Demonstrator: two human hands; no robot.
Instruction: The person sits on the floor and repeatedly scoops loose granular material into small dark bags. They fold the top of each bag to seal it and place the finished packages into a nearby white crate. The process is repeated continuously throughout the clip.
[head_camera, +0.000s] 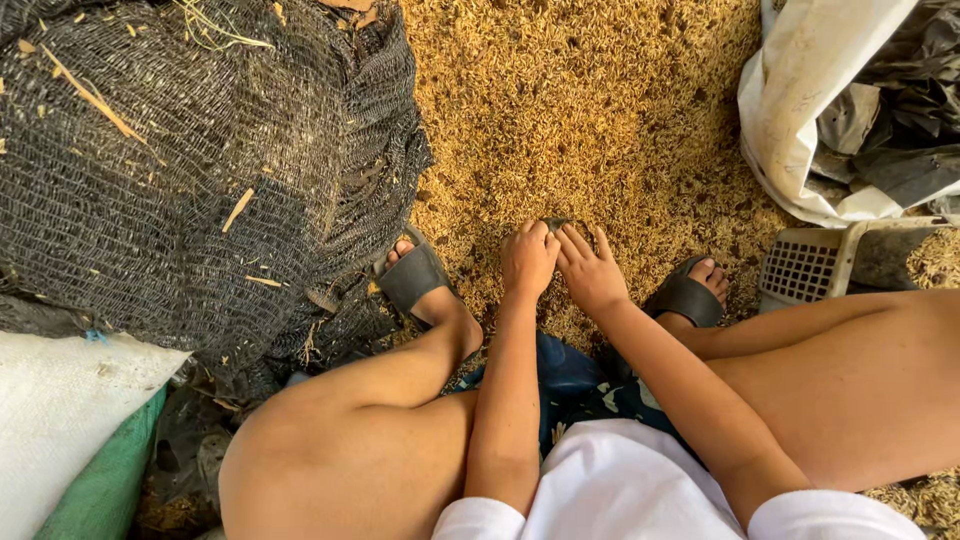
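1. The husked grain (590, 110) lies as a golden, straw-coloured spread across the floor, loose and fine, reaching right up between the person's sandalled feet.
2. Both hands press down on it side by side: the left hand (528, 258) and the right hand (590, 272) touch at the fingers.
3. A small dark object (556, 224) peeks out at the fingertips; what it is, I cannot tell.
4. Each grip looks narrow, fingers curled onto the grain, yet whether either holds anything is hidden.
5. A black mesh net (200, 170) is heaped on the left, a white sack (800, 110) is cut off at the top right, and a grey plastic crate (830, 262) sits half hidden behind the knee.
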